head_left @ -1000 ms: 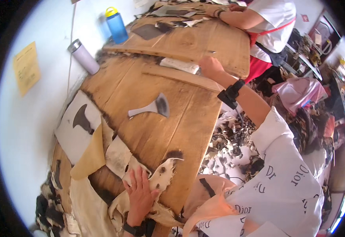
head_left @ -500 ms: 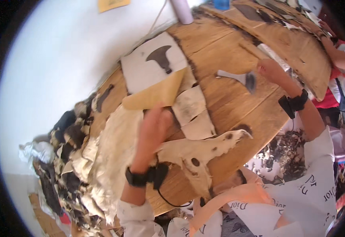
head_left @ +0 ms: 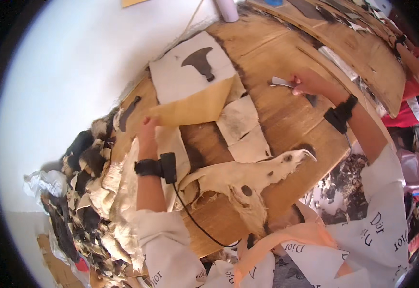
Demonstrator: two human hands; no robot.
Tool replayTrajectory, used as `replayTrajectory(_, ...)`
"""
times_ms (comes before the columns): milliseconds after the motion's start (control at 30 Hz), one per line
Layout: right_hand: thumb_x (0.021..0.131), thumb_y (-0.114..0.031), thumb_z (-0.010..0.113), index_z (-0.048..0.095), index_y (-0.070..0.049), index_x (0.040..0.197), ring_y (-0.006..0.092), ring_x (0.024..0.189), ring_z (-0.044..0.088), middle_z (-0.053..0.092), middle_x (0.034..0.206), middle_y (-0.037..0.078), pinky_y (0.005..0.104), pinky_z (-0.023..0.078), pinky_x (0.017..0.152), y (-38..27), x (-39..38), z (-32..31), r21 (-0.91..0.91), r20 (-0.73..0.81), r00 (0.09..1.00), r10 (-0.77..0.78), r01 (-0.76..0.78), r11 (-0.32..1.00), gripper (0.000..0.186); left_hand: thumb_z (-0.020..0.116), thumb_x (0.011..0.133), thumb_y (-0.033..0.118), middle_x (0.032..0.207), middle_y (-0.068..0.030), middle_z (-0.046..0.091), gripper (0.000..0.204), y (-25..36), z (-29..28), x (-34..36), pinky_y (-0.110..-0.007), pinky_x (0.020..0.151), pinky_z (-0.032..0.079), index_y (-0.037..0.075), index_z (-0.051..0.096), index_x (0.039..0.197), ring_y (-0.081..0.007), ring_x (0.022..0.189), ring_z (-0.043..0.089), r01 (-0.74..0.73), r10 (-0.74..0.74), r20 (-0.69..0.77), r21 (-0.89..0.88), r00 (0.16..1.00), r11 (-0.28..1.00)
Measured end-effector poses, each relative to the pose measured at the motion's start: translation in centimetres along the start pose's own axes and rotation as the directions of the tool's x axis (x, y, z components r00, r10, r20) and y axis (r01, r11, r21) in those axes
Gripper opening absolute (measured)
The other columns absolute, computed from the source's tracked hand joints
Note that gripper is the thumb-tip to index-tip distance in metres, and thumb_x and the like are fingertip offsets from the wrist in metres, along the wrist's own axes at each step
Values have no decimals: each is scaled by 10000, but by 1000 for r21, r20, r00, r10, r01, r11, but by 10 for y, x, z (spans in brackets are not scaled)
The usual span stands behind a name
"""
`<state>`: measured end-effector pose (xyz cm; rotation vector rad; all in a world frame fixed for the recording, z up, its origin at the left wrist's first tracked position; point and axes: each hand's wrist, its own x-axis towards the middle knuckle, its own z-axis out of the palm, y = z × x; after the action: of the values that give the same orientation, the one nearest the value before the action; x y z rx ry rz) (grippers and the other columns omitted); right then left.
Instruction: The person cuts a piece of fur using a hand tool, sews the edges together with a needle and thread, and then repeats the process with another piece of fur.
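My right hand (head_left: 310, 82) is closed around a fan-bladed knife; its pale handle (head_left: 282, 82) sticks out to the left, and part of the dark blade shows beneath the hand. At the left end of a yellow-brown sheet (head_left: 195, 106), my left hand (head_left: 147, 128) has its fingers closed on the corner. That sheet overlaps the near part of a white sheet (head_left: 163, 79), which bears a dark, flat, fan-shaped piece with a short stem (head_left: 200, 62). Nearer me lies a cream hide piece (head_left: 219, 175) with dark spots. Pale rectangular hide pieces (head_left: 240, 126) lie beyond it.
Scraps of fur and hide (head_left: 91, 197) are heaped along the left edge of the wooden table (head_left: 291, 129), near a dark narrow tool (head_left: 130, 113). A lilac cylinder (head_left: 227, 10) stands by the wall. Another person's arm (head_left: 413, 62) is at the far right, beside a wooden board (head_left: 363, 62).
My right hand has moved left and taken hold of the knife that lay on the table. My left hand has gone left and away from me to the yellow-brown sheet's corner.
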<state>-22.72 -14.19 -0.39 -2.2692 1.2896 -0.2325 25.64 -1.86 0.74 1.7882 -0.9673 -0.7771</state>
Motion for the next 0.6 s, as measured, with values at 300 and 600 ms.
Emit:
replayTrajectory(300, 623, -209, 653, 583, -107, 898, 321, 758, 567, 590, 772, 116, 410, 448, 647, -6, -24, -15, -518, -319, 904, -286, 86, 851, 302, 656, 655, 40, 747, -6, 582, 155, 101, 87, -210, -300, 661, 391, 122, 629, 784, -191, 752, 546, -800, 753, 309, 387, 582, 459)
replayTrajectory(600, 655, -224, 590, 589, -115, 905, 310, 686, 578, 600, 724, 110, 415, 455, 600, -54, -73, -24, -423, -277, 960, -49, -76, 903, 273, 601, 692, 78, 790, 11, 544, 191, 36, 120, -248, -307, 620, 378, 105, 606, 881, -175, 733, 516, -891, 652, 608, 323, 454, 319)
